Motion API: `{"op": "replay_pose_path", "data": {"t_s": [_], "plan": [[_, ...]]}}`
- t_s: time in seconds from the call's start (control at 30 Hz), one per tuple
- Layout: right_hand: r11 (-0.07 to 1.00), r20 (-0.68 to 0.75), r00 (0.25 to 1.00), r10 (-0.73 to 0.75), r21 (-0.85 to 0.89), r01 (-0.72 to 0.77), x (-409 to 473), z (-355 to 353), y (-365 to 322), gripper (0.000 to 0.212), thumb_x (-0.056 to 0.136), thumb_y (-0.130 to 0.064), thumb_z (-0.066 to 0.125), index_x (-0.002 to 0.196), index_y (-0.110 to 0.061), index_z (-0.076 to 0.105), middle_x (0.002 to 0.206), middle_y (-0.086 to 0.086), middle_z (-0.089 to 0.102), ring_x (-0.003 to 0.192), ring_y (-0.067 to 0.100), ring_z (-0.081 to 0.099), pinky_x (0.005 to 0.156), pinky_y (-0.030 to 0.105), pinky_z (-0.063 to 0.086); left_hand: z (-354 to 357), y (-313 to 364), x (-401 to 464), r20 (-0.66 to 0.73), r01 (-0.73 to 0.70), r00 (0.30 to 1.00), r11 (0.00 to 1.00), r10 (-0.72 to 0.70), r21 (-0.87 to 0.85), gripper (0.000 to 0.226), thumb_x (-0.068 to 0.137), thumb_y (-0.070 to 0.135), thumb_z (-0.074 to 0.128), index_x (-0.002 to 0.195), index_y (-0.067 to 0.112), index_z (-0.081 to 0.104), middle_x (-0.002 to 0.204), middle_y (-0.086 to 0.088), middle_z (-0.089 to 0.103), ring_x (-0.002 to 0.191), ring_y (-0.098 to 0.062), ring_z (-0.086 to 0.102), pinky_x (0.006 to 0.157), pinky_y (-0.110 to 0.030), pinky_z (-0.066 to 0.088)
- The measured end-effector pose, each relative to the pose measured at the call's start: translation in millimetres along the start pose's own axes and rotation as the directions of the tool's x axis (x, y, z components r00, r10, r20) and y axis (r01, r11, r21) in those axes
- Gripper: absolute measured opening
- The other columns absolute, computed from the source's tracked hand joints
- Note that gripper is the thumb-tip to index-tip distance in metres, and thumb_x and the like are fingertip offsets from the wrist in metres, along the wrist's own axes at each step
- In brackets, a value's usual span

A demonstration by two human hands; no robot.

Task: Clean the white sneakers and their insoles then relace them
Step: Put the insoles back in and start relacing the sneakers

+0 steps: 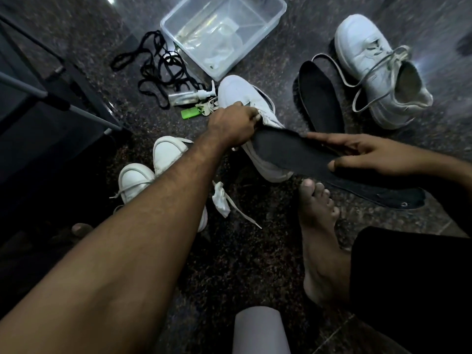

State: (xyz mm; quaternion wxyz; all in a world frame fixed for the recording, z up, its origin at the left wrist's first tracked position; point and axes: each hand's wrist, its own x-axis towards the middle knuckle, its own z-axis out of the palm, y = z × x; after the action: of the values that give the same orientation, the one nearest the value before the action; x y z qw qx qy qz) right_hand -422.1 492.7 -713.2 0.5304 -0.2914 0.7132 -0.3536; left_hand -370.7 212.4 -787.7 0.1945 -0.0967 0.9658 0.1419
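I grip the collar of the white sneaker (255,129) with my left hand (233,125), fingers curled. My right hand (367,155) pinches the black insole (319,164), part-inserted in that sneaker on the floor (242,264). Around it: laced sneaker (378,72), second insole (319,98), black laces (155,70), clear plastic tub (222,31), spray bottle (189,97), two more sneakers (153,169). My bare foot (321,231) lies just below the insole.

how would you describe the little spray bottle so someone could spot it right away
Start at the clear plastic tub at the top of the floor. Just below its near corner, the spray bottle lies on its side, between the tangled black laces and the sneaker the left hand grips. It is see-through with a white pump, unlike the green object beside it.
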Motion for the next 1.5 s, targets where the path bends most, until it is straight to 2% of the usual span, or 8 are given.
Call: {"op": "replay_pose_path", "data": {"t_s": [0.13, 0.27, 0.5, 0.8, 1.07, 1.27, 1.37, 1.5], "plan": [[0.991, 0.044, 0.99, 0.136, -0.015, -0.135, -2.7, -0.2, -6.4, 0.064, 0.091, -0.013, 0.066, 0.148, -0.031, 0.041, 0.146, -0.001, 0.052, 0.137, 0.016, 0.044, 0.118, 0.044, 0.029, -2.2, 6.6, 7.6, -0.007, 0.016, 1.0, 0.999, -0.015, 0.04, 0.039, 0.102, 0.05, 0.037, 0.126, 0.031, 0.062, 0.129, -0.013, 0.056, 0.115, -0.04, 0.058, 0.092, -0.044, 0.045], [0.975, -0.01, 0.976, 0.217, -0.042, -0.217, 0.4, -1.5, -27.4, 0.053, 0.093, -0.003, 0.059, 0.143, -0.02, 0.05, 0.133, -0.013, 0.061, 0.122, 0.003, 0.056, 0.108, 0.023, 0.039, -7.1, 21.2, -0.6, -0.012, -0.034, 0.999, 0.985, 0.036, 0.17, 0.04, 0.104, 0.039, 0.04, 0.128, 0.015, 0.059, 0.134, -0.021, 0.047, 0.106, -0.047, 0.059, 0.085, -0.046, 0.046], [0.943, -0.107, 0.955, 0.275, -0.165, -0.29, 31.6, 18.6, -45.8, 0.02, 0.09, -0.015, 0.055, 0.099, -0.004, 0.069, 0.089, 0.021, 0.071, 0.069, 0.025, 0.062, 0.068, 0.041, 0.051, -4.2, 33.8, -32.7, -0.184, -0.12, 0.966, 0.947, 0.18, 0.299, 0.016, 0.091, 0.016, 0.058, 0.093, 0.004, 0.068, 0.131, -0.013, 0.046, 0.089, -0.036, 0.061, 0.05, -0.039, 0.036], [0.919, -0.409, 0.886, 0.22, -0.217, -0.328, 57.4, 79.0, -26.4, 0.048, 0.09, -0.021, 0.054, 0.138, -0.019, 0.047, 0.118, 0.015, 0.066, 0.11, 0.033, 0.061, 0.091, 0.038, 0.049, 8.8, 21.2, -35.9, -0.158, -0.276, 0.93, 0.916, 0.331, 0.292, 0.017, 0.099, 0.014, 0.04, 0.111, 0.009, 0.051, 0.12, -0.011, 0.049, 0.089, -0.034, 0.062, 0.052, -0.04, 0.033], [0.919, -0.519, 0.849, 0.098, -0.28, -0.277, 84.6, 90.3, -12.8, 0.056, 0.095, -0.02, 0.047, 0.146, -0.01, 0.025, 0.113, 0.031, 0.064, 0.105, 0.045, 0.061, 0.084, 0.043, 0.049, -4.8, 29.1, -15.5, -0.113, -0.26, 0.948, 0.931, 0.296, 0.257, 0.027, 0.103, 0.019, 0.04, 0.113, -0.002, 0.054, 0.117, -0.022, 0.055, 0.097, -0.044, 0.058, 0.072, -0.047, 0.031], [0.661, -0.384, 0.906, -0.181, -0.73, -0.177, 58.6, 65.0, -22.8, 0.072, 0.093, -0.065, 0.043, 0.143, -0.016, 0.03, 0.126, 0.013, 0.053, 0.109, 0.035, 0.059, 0.076, 0.041, 0.046, 0.6, 23.5, -16.3, -0.055, -0.222, 0.968, 0.934, 0.246, 0.279, 0.03, 0.1, 0.022, 0.042, 0.099, -0.002, 0.061, 0.089, -0.023, 0.064, 0.08, -0.041, 0.063, 0.066, -0.046, 0.044], [0.426, 0.036, 0.9, -0.435, -0.872, 0.241, 32.4, 55.5, -27.1, 0.059, 0.097, -0.068, 0.031, 0.122, -0.02, 0.055, 0.115, 0.006, 0.05, 0.102, 0.027, 0.051, 0.084, 0.042, 0.045, 9.4, 20.6, -16.3, -0.15, -0.172, 0.965, 0.952, 0.214, 0.253, 0.027, 0.091, 0.023, 0.047, 0.081, 0.004, 0.064, 0.063, -0.013, 0.058, 0.054, -0.033, 0.058, 0.047, -0.038, 0.04], [0.154, 0.324, 0.898, -0.298, -0.912, 0.38, 13.1, 54.3, -2.5, 0.064, 0.1, -0.065, 0.025, 0.144, -0.023, 0.047, 0.141, 0.007, 0.05, 0.125, 0.026, 0.051, 0.098, 0.045, 0.041, 3.3, 25.8, -15.6, -0.144, -0.156, 0.974, 0.977, 0.177, 0.148, 0.025, 0.101, 0.023, 0.04, 0.1, 0.006, 0.059, 0.062, 0.001, 0.036, 0.068, -0.026, 0.048, 0.063, -0.038, 0.038]]}}
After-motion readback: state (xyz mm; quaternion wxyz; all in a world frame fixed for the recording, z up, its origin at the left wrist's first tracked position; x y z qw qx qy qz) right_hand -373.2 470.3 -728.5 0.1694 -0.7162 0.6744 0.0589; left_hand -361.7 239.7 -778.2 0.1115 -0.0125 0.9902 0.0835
